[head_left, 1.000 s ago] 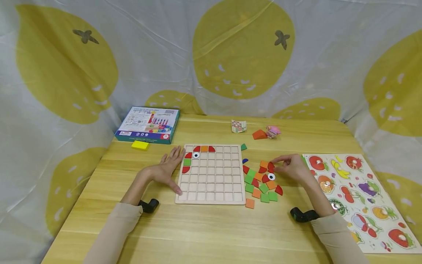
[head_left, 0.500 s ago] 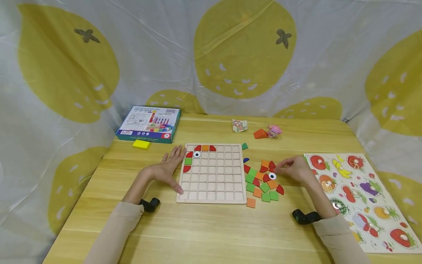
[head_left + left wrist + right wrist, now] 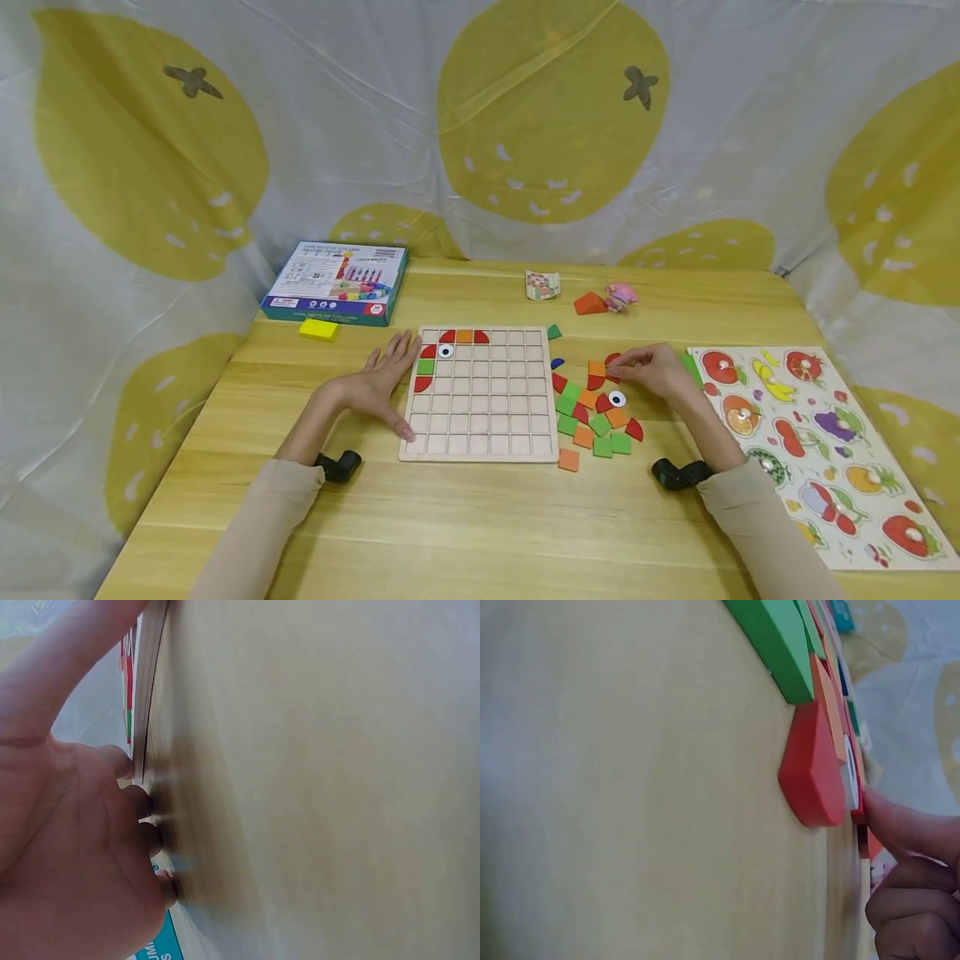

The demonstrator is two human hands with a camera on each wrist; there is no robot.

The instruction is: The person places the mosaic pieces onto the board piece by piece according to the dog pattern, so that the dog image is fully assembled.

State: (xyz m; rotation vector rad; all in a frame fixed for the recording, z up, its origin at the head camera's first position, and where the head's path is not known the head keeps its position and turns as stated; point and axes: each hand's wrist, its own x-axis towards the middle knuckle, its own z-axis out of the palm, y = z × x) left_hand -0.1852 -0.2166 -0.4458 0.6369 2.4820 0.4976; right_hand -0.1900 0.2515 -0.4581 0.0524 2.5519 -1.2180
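Note:
My left hand (image 3: 377,385) lies spread along the left side of a wooden grid board (image 3: 480,417). Its thumb touches the board's lower left corner and its fingertips are at the upper left edge. In the grid sit red quarter-circle tiles, an orange square (image 3: 465,337), a green square (image 3: 426,367) and a white eye tile (image 3: 446,352). My right hand (image 3: 651,368) pinches a red quarter-circle tile (image 3: 612,359) at the far edge of a loose tile pile; its fingers partly hide the tile. Another eye tile (image 3: 617,399) lies just nearer. In the right wrist view a red tile (image 3: 814,772) is close up.
A fruit puzzle board (image 3: 817,450) lies at the right. Behind the grid are a pattern card (image 3: 542,285), an orange-red block (image 3: 590,303) and a pink figure (image 3: 622,297). A toy box (image 3: 337,283) and yellow block (image 3: 318,331) stand back left.
My right hand has moved slightly away from me and left, and the red quarter-circle tile has shifted with it, away from the eye tile. My left hand has stayed in place.

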